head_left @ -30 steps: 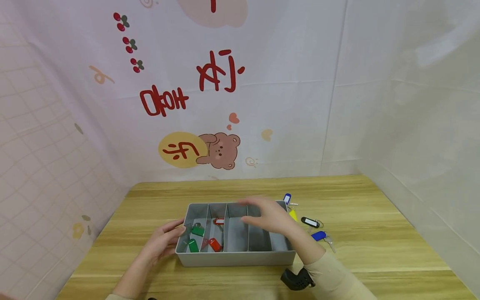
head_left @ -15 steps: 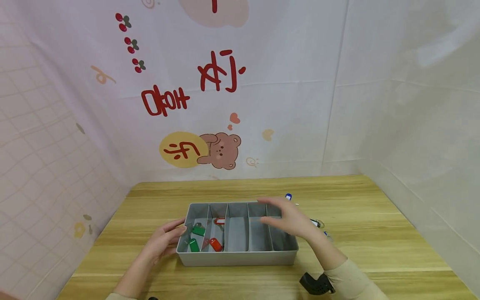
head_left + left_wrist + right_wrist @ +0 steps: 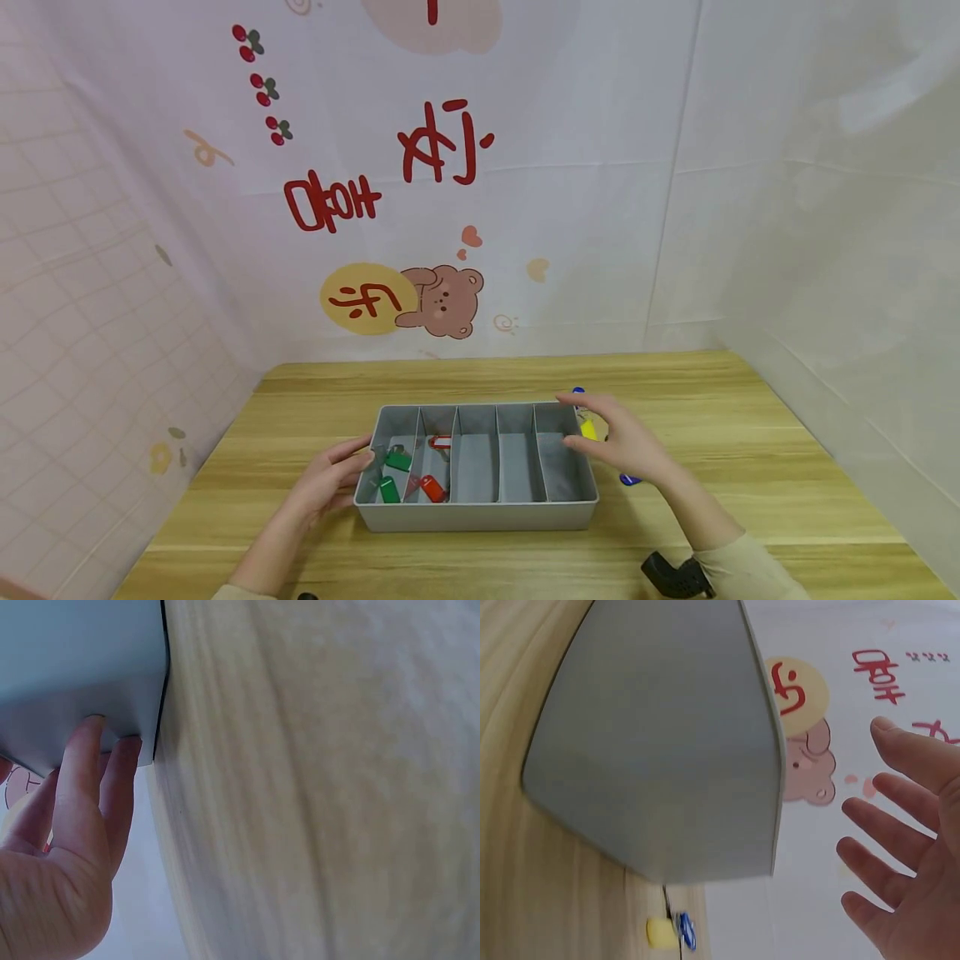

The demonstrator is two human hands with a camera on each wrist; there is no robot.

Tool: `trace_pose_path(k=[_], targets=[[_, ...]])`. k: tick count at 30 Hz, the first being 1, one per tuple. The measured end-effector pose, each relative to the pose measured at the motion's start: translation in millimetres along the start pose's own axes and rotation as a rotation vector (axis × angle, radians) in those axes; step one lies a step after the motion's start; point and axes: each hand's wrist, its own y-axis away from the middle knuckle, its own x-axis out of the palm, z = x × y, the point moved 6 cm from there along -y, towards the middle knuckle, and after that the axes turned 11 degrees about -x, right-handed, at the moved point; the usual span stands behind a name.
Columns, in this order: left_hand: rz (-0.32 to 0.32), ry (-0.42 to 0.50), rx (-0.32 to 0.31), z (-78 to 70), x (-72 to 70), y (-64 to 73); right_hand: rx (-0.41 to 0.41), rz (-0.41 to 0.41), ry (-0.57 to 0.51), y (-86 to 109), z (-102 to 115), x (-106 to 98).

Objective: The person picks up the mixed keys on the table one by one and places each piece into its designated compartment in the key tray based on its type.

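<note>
A grey divided box (image 3: 480,518) stands on the wooden table. Green key tags (image 3: 389,490) lie in its leftmost compartment, and red key tags (image 3: 432,489) in the one beside it. My left hand (image 3: 324,483) rests against the box's left end; in the left wrist view its straight fingers (image 3: 79,780) touch the outer wall. Over the right end of the box, my right hand (image 3: 618,437) hovers with fingers spread and nothing in it. Past that end lie a yellow key tag (image 3: 588,430) and blue key tags (image 3: 630,480), partly hidden by the hand and arm.
The wooden table (image 3: 480,567) extends on all sides of the box. A printed white cloth (image 3: 585,208) hangs behind and at both sides. A black wrist device (image 3: 675,575) sits by the right sleeve.
My right hand has moved rightward, from above the box's middle compartments to its right end. The left hand stays against the box, and the key tags inside lie as before.
</note>
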Motion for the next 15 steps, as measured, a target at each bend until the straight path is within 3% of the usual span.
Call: trace_pose_path(k=[15], targets=[[0.016,0.015,0.007,-0.1,0.9,-0.2,-0.019,-0.03,0.057,35.5,-17,-32]])
